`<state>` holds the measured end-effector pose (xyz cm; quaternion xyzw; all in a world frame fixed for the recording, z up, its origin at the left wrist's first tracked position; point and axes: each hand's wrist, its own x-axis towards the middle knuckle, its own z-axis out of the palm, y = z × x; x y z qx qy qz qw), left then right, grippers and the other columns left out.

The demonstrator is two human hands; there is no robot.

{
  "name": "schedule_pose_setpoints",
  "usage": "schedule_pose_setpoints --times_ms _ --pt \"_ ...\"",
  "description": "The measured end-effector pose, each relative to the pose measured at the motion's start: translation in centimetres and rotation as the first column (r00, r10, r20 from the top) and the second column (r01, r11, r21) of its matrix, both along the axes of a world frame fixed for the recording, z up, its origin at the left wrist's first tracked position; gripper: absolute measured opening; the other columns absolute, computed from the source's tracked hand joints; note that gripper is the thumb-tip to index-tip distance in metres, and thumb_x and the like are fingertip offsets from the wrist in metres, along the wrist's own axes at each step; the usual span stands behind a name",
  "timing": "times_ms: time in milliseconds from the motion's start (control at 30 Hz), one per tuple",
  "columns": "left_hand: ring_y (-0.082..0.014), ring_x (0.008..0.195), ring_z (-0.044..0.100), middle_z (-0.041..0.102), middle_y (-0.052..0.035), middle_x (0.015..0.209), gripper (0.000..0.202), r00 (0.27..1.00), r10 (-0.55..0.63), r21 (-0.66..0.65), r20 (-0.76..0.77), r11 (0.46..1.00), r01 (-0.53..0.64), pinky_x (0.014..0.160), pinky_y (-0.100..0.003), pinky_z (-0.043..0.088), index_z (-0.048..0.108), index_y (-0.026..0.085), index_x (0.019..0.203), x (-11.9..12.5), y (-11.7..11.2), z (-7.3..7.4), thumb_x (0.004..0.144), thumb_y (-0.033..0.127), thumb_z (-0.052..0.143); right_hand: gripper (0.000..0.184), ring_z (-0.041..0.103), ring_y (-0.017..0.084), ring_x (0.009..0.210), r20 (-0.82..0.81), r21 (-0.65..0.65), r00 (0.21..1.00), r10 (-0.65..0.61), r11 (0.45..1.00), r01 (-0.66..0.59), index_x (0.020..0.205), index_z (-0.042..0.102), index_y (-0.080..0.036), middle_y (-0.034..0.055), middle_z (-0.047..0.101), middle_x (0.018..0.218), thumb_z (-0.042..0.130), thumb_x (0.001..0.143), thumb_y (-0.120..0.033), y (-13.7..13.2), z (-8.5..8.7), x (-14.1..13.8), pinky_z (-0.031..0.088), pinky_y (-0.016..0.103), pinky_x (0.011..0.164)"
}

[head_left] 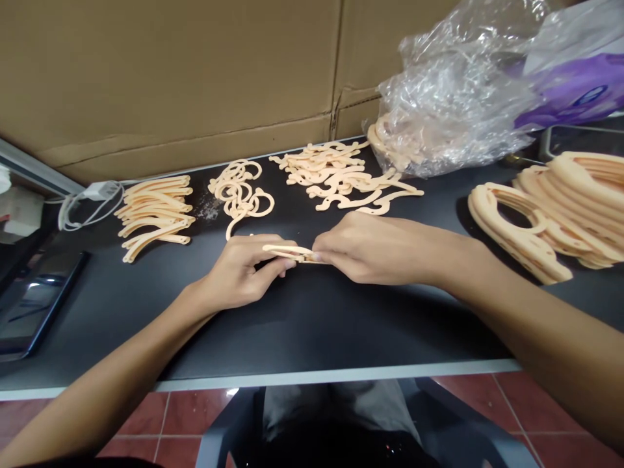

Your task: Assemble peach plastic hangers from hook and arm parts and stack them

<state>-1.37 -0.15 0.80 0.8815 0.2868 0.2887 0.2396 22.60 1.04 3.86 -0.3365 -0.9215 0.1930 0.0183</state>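
Observation:
Above the middle of the black tabletop (292, 331), my left hand (246, 270) and my right hand (375, 250) meet at a thin, pale cream curved piece (287, 249). Left fingers and thumb pinch one side of it, while the right fingertips close on the other end. It looks like more than one thin part joined together, but the fingers hide the joint. Just behind the hands lie a loose heap of cream hooked ring pieces (242, 192) and a pile of wavy cream pieces (336, 172).
Slightly bent cream strips (156, 211) are stacked at left, near a white cable (90, 201) and a dark phone-like device (39, 305). At right stand larger cream oval pieces (575, 208) and a clear plastic bag (458, 97). Brown cardboard (170, 71) walls the back.

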Motion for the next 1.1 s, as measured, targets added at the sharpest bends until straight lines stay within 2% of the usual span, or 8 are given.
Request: schedule_pose_setpoints --times_ms 400,800,933,1100 --pt "-0.0093 0.065 0.065 0.071 -0.0005 0.077 0.012 0.996 -0.066 -0.029 -0.054 0.997 0.065 0.064 -0.020 0.049 0.072 0.015 0.093 0.1 -0.2 0.8 0.093 0.010 0.060 0.028 0.037 0.009 0.053 0.008 -0.047 1.000 0.018 0.999 -0.017 0.074 0.063 -0.016 -0.0006 0.052 0.060 0.044 0.093 -0.016 -0.3 0.4 0.0 0.022 0.028 0.056" --pt "-0.0086 0.063 0.063 0.070 0.0005 0.074 0.012 0.991 -0.076 -0.010 -0.107 0.997 0.075 0.062 -0.019 0.047 0.071 0.015 0.090 0.3 -0.4 1.3 0.094 0.010 0.060 0.027 0.030 0.009 0.049 0.105 0.012 0.994 0.018 1.000 -0.019 0.073 0.065 -0.015 -0.0003 0.047 0.058 0.045 0.090 -0.011 -0.9 1.1 -0.5 0.021 0.027 0.052" --pt "-0.0092 0.062 0.063 0.069 -0.0001 0.074 0.012 0.988 -0.102 -0.010 -0.116 0.995 0.101 0.061 -0.019 0.047 0.071 0.015 0.094 0.3 -0.3 1.5 0.094 0.012 0.059 0.027 0.027 0.009 0.047 0.149 0.052 0.989 0.019 0.998 -0.027 0.074 0.067 -0.014 0.0005 0.049 0.058 0.046 0.090 -0.010 -1.2 1.4 -0.7 0.020 0.027 0.050" --pt "-0.0092 0.061 0.065 0.071 -0.0001 0.073 0.012 0.990 -0.080 0.000 -0.116 0.997 0.080 0.060 -0.018 0.048 0.072 0.015 0.094 0.3 -0.3 1.4 0.094 0.012 0.061 0.027 0.026 0.009 0.047 0.147 0.056 0.989 0.027 0.998 -0.035 0.076 0.070 -0.014 0.0021 0.053 0.060 0.046 0.090 -0.009 -1.2 1.4 -0.7 0.020 0.027 0.050"
